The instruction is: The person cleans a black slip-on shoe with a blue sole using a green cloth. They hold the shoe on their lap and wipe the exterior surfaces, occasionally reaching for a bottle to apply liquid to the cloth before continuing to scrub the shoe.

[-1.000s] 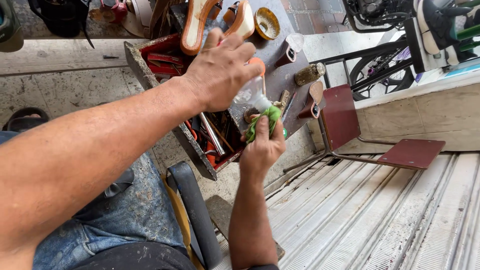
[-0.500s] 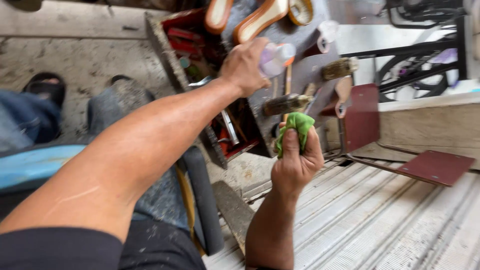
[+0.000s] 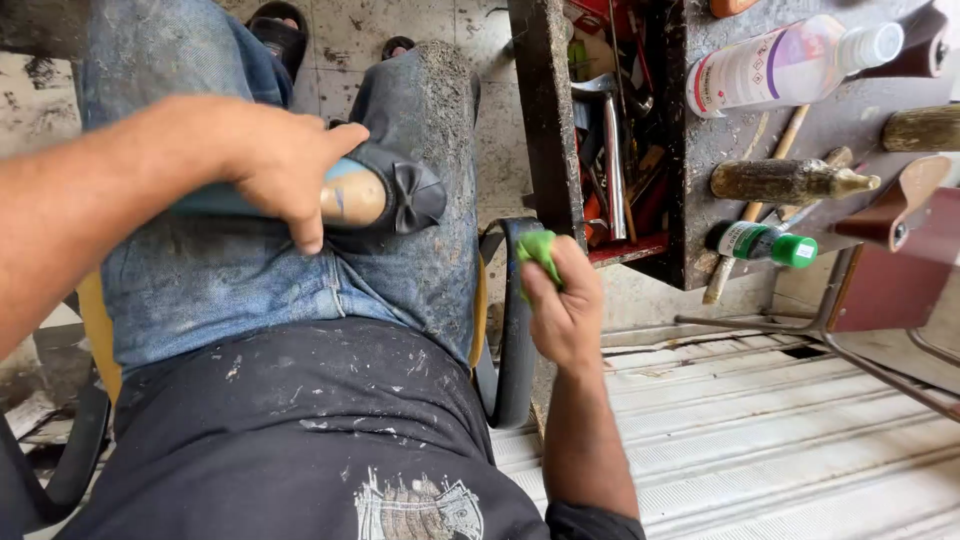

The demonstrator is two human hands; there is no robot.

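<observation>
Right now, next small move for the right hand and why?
Probably bring the right hand, pinching the green cloth, across to the shoe that the left hand grips on the lap. Cloth and shoe are apart, and the clear bottle lies set down on the bench.

The person wears faded blue jeans smeared with grey dust, and below them in the picture a black T-shirt flecked with pale specks, a light graphic printed on it. Both forearms are bare.
</observation>
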